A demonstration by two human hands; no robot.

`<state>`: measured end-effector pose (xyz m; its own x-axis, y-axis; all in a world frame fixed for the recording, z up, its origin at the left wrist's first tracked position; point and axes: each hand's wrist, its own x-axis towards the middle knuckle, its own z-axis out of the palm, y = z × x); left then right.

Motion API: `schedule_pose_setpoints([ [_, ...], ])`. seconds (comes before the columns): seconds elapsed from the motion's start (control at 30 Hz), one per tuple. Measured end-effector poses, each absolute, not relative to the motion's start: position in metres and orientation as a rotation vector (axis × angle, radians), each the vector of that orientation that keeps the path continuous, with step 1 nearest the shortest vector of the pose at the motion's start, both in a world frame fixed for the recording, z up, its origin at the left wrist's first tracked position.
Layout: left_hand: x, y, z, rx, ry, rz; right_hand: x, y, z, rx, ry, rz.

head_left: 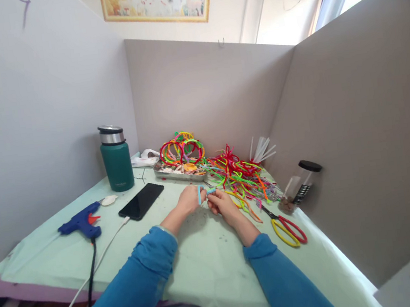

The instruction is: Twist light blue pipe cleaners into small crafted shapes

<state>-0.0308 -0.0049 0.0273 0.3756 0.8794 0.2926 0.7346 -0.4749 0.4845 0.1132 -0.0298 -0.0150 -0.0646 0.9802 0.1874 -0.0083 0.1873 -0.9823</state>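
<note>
Both hands meet over the middle of the table, working on a light blue pipe cleaner (199, 194) that is bent, with a coiled-looking part between the fingers. My left hand (188, 199) is closed on it, and one straight length stands up beside the fingers. With thumb and fingertips pinched together, my right hand (224, 204) grips the other end. Just right of the hands lies a loose heap of coloured pipe cleaners (235, 172). Scissors (288, 229) with red and yellow handles rest beyond my right wrist. The fingers hide part of the blue piece.
At left are a blue glue gun (81, 221), a black phone (142, 201) on a white cable and a green bottle (117, 162). Behind stands a metal tray (181, 175) with pipe-cleaner rings. White glue sticks (262, 149) and a clear jar (300, 186) are at right. Grey partitions enclose the table.
</note>
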Motion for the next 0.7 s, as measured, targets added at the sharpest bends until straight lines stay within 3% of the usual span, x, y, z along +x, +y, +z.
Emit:
schedule_pose_setpoints([
  [0.7, -0.0328, -0.0008, 0.0222, 2.293, 1.276, 0.789, 0.1171, -0.028, -0.0196, -0.934, -1.333, 1.146],
])
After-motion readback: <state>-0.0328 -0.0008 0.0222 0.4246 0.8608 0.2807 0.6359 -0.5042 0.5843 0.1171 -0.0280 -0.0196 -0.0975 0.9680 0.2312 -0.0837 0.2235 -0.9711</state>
